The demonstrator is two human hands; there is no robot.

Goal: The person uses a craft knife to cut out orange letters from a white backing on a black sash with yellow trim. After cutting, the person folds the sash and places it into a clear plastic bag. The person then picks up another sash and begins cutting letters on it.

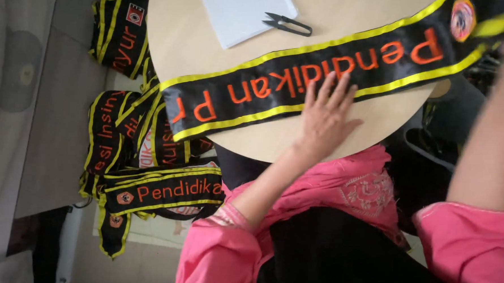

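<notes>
At far left a heap of black sashes (121,130) hangs off the table's edge toward the floor. One black sash (244,96) with yellow borders and orange lettering lies stretched across the round table (191,42). Your left hand (325,117) rests flat on its near edge, fingers spread, gripping nothing, so you seem to be smoothing it. Any trimming calls for the thread snips (287,24) beyond. Your right forearm (490,142) rises at right, its hand out of frame.
</notes>
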